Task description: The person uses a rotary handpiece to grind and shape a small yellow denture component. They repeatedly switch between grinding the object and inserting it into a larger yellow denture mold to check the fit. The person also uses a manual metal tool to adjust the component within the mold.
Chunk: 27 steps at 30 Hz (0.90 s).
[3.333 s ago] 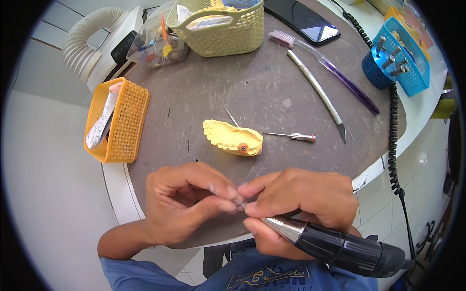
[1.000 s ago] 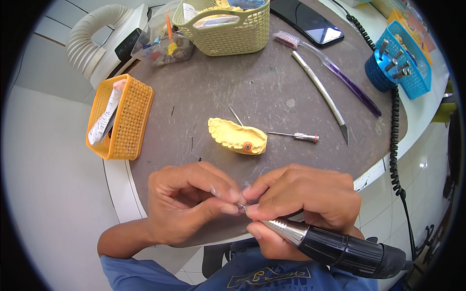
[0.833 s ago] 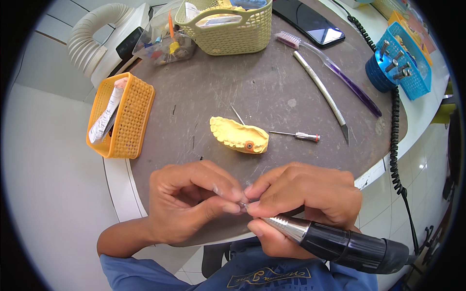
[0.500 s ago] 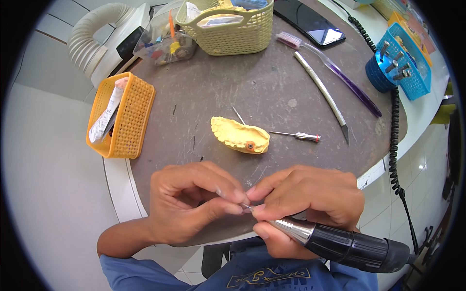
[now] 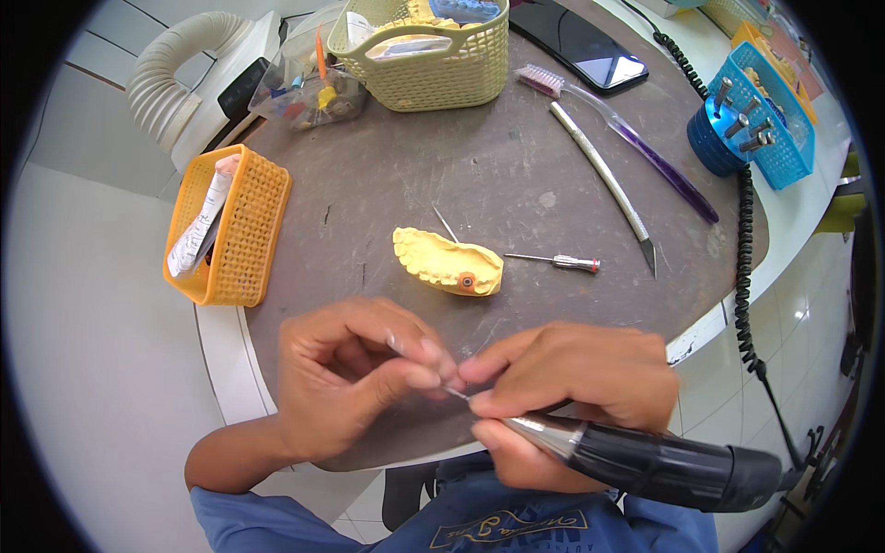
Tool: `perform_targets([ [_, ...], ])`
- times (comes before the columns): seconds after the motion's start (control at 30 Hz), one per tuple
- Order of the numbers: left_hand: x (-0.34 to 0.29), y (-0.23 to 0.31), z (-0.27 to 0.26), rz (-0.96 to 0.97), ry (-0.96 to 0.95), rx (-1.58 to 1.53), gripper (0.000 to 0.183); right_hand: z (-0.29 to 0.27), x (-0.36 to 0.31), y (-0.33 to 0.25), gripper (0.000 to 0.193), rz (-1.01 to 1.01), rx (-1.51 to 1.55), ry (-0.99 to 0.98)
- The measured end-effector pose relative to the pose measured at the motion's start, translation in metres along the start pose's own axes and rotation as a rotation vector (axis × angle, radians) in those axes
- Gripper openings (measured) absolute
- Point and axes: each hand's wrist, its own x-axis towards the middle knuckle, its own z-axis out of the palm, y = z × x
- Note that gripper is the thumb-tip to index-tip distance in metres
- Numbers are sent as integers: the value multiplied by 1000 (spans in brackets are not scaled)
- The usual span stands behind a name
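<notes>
Over the table's near edge, my right hand (image 5: 590, 373) is wrapped round a black rotary handpiece (image 5: 664, 464) with a silver nose that points left. A thin metal shank (image 5: 455, 394) shows at its tip. Close beside it, my left hand (image 5: 336, 378) is closed in a pinch on something tiny, mostly hidden by the fingertips. The fingertips of both hands nearly meet. Beyond them a yellow dental model (image 5: 438, 258) lies on the table, with a round metal-ringed hole in a brownish patch. A small screwdriver (image 5: 564, 262) and a thin pin (image 5: 445, 222) lie by the model.
An orange basket (image 5: 258, 230) stands left, a green basket (image 5: 442, 81) and clear box (image 5: 318, 106) at the back. A craft knife (image 5: 599, 170), toothbrush (image 5: 659, 164) and phone (image 5: 590, 51) lie back right, near a blue bur holder (image 5: 714, 143). The coiled cord (image 5: 745, 240) hangs at right.
The handpiece and my right hand have shifted slightly left. More of the thin shank shows between my fingertips. The whole view has moved a little, so the table things appear slightly farther left.
</notes>
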Motion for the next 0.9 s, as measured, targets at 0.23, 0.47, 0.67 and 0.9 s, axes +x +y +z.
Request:
perform_targets([
  [0.23, 2, -1, 0, 12, 197, 95, 12, -13, -12, -6, 19, 29, 158, 134],
  [0.47, 3, 2, 0, -33, 104, 111, 11, -65, -27, -58, 20, 490, 152, 258],
  [0.67, 5, 0, -4, -4, 71, 94, 13, -73, -40, -54, 18, 409, -74, 557],
  [0.9, 7, -5, 0, -17, 117, 104, 16, -99, -55, -64, 67, 491, -406, 597],
])
